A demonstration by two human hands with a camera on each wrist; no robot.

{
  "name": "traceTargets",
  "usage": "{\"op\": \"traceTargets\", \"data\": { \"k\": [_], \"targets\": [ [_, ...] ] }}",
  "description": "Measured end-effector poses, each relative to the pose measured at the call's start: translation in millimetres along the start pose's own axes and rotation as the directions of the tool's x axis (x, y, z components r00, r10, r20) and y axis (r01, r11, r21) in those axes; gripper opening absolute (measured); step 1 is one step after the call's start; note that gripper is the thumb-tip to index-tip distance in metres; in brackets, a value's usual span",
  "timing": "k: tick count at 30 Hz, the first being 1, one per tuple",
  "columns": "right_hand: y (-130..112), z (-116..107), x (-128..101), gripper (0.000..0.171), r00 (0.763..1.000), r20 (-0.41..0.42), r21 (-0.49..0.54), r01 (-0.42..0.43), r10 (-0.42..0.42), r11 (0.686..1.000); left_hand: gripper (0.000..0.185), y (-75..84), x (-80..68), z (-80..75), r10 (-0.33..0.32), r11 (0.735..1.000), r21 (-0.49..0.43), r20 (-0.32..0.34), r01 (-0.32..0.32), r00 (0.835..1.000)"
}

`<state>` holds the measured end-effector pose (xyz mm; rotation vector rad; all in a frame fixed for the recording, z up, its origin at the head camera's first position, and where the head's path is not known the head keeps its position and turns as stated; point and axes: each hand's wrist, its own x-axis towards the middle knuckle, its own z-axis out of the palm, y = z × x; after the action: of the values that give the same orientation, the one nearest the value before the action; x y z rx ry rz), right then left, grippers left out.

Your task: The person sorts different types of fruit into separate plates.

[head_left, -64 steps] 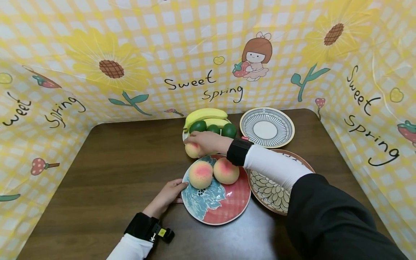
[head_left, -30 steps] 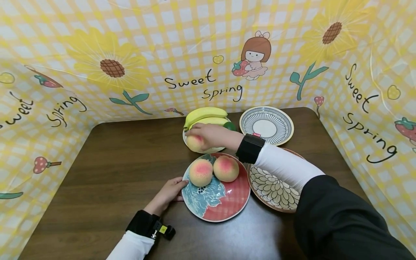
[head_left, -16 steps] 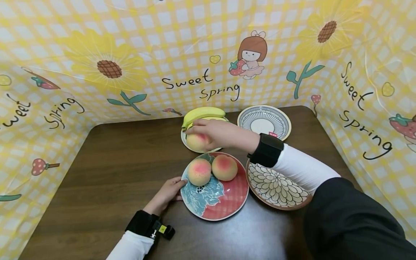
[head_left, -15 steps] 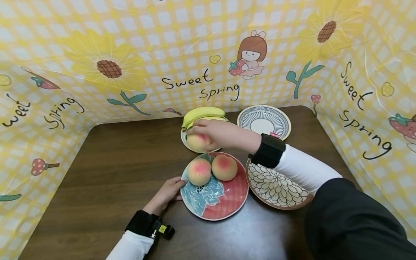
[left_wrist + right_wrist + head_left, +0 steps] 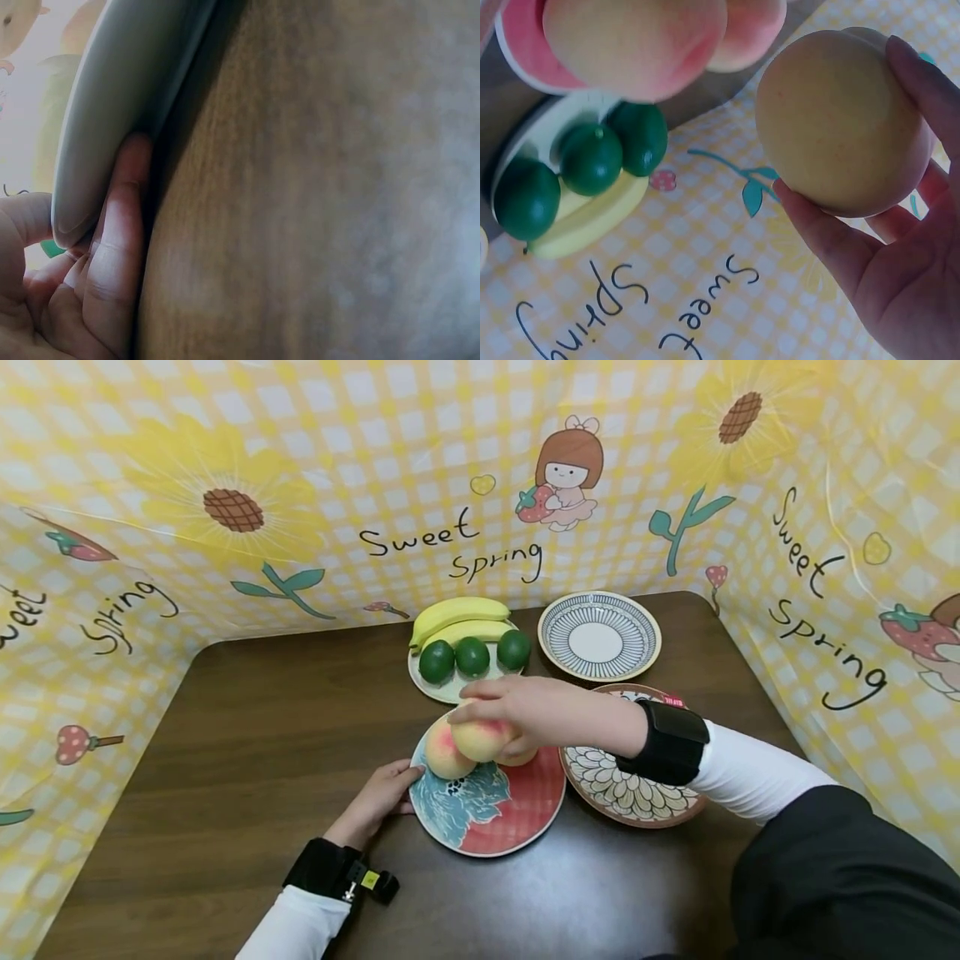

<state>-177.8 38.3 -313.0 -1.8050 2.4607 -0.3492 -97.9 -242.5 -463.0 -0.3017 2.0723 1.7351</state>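
Observation:
My right hand (image 5: pixel 540 710) holds a pale yellow peach with a pink blush (image 5: pixel 476 737) over the red and blue flower-patterned plate (image 5: pixel 517 818). In the right wrist view, thumb and fingers curl round the peach (image 5: pixel 840 127) from its sides. On the patterned plate lie two more peaches: one at the left (image 5: pixel 444 756), the other (image 5: pixel 519 758) mostly hidden behind the held one. My left hand (image 5: pixel 378 793) grips that plate's left rim, thumb on top. Its fingers reach under the plate (image 5: pixel 105 112) in the left wrist view, close to the wooden table.
Behind, a white plate (image 5: pixel 417 681) bears two bananas (image 5: pixel 461 617) and three dark green fruits (image 5: pixel 472 657). A blue-lined plate (image 5: pixel 596 639) stands at the back right, and a brown-rimmed petal-patterned plate (image 5: pixel 622 797) sits right of the red one. A yellow checked cloth (image 5: pixel 337 460) walls the table (image 5: pixel 247 760).
My right hand has brought the peach from in front of the white plate rightward and nearer, over the flower-patterned plate. The green fruits show again. My left hand keeps its grip on the rim.

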Motion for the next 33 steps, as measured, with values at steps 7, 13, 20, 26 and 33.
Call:
{"op": "traceTargets", "data": {
  "k": [7, 13, 20, 26, 33],
  "targets": [
    [-12.7, 16.3, -15.0, 0.063, 0.995, 0.012, -0.026, 0.1, -0.1, 0.995, 0.041, -0.3, 1.8, -0.9, -0.004, 1.0, 0.001, -0.01, 0.004, 1.0],
    [-21.6, 37.6, -21.5, 0.063, 0.988, 0.045, -0.027, 0.146, -0.145, 0.989, 0.043, 0.8, 1.6, -1.3, -0.005, 1.0, 0.003, -0.01, 0.005, 1.0],
    [-27.5, 60.6, -21.3, 0.06, 0.983, 0.125, -0.018, 0.135, -0.132, 0.991, 0.042, 1.5, -0.3, 0.1, -0.005, 1.0, -0.001, -0.003, 0.005, 1.0],
    [-26.0, 76.3, -16.5, 0.055, 0.986, 0.122, -0.062, 0.119, -0.111, 0.991, 0.043, 1.3, -0.5, 0.1, -0.002, 1.0, -0.001, -0.003, 0.002, 1.0],
    [-27.1, 87.5, -9.9, 0.049, 0.994, 0.063, -0.12, 0.099, -0.092, 0.988, 0.042, 1.3, -0.9, 0.1, -0.005, 1.0, 0.004, -0.008, 0.005, 1.0]
  ]
}}
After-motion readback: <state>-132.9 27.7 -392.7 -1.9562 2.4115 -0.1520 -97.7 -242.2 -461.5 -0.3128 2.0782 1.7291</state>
